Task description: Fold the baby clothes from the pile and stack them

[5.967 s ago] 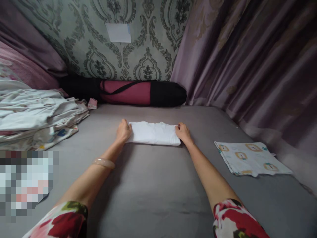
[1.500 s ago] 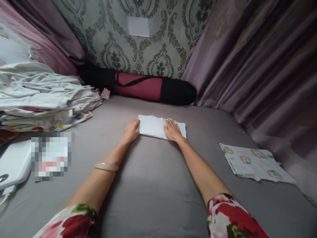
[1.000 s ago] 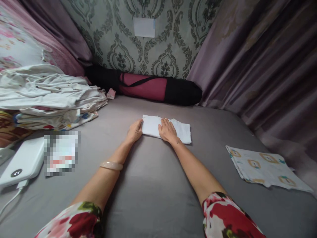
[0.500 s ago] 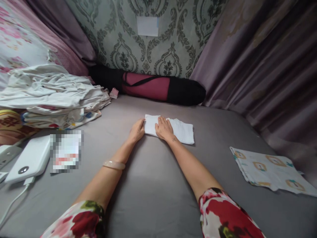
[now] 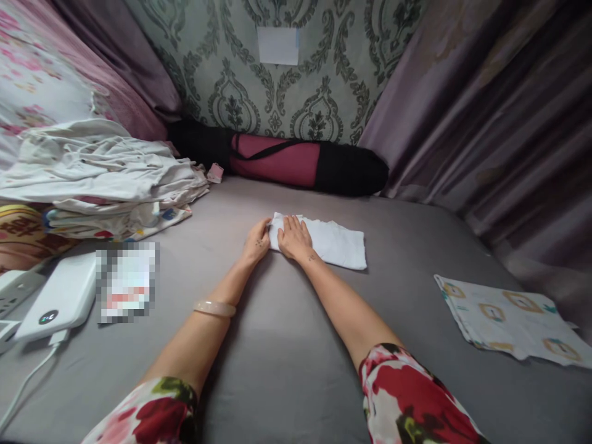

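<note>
A folded white cloth [image 5: 340, 242] lies as a flat strip on the grey sheet, in the middle of the head view. My left hand [image 5: 257, 242] is at the cloth's left end, closed on its edge, with the fingertips partly hidden. Flat on top of the cloth, near that same end, rests my right hand [image 5: 295, 238] with its fingers stretched out. The cloth's right part reaches out past my right hand and looks slightly uneven along its far edge.
White clothes [image 5: 92, 163] are piled at the left. Nearer stand a power bank [image 5: 65, 293] with a cable, a power strip [image 5: 18, 290] and a blurred-out packet [image 5: 129, 283]. A printed folded cloth [image 5: 513, 317] lies right. A long black and maroon bag [image 5: 277, 161] lies along the wall.
My right hand has slid left over the white cloth, closer to my left hand, baring more of the cloth's right part. The left hand stays at the end.
</note>
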`<state>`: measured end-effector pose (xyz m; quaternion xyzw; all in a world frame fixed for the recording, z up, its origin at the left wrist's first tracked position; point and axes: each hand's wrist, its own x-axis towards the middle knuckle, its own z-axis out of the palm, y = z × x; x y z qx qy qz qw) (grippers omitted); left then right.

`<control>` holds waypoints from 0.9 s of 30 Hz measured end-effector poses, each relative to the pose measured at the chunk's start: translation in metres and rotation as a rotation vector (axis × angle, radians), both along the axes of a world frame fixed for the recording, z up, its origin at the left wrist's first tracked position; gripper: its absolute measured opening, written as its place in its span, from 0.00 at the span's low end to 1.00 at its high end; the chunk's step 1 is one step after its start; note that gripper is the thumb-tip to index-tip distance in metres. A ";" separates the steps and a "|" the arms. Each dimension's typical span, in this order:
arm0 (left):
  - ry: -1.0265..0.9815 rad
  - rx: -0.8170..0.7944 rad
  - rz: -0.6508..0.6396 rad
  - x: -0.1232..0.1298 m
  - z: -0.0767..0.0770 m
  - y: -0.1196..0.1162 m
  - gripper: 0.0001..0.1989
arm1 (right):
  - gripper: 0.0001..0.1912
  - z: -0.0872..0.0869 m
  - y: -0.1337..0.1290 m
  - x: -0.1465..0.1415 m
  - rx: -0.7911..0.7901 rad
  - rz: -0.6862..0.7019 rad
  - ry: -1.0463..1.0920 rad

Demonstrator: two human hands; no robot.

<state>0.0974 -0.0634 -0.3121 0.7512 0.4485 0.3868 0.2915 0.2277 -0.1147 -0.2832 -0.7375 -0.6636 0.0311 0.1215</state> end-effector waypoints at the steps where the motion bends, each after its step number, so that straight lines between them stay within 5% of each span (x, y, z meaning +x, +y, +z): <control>1: -0.013 -0.020 0.009 0.000 0.002 0.000 0.20 | 0.31 0.001 0.003 0.000 -0.023 0.001 0.005; 14: -0.157 -0.148 0.052 0.000 0.009 -0.001 0.28 | 0.32 -0.008 0.027 -0.028 -0.080 0.086 0.069; 17: -0.148 -0.145 0.038 -0.003 0.008 -0.001 0.29 | 0.32 0.004 0.024 -0.027 -0.105 0.087 0.128; 23: -0.038 -0.078 -0.028 -0.001 0.007 -0.004 0.31 | 0.32 0.044 -0.020 0.010 -0.016 -0.017 0.184; 27: 0.191 0.022 -0.115 0.003 0.005 -0.009 0.29 | 0.31 0.028 -0.051 0.052 -0.018 -0.137 0.084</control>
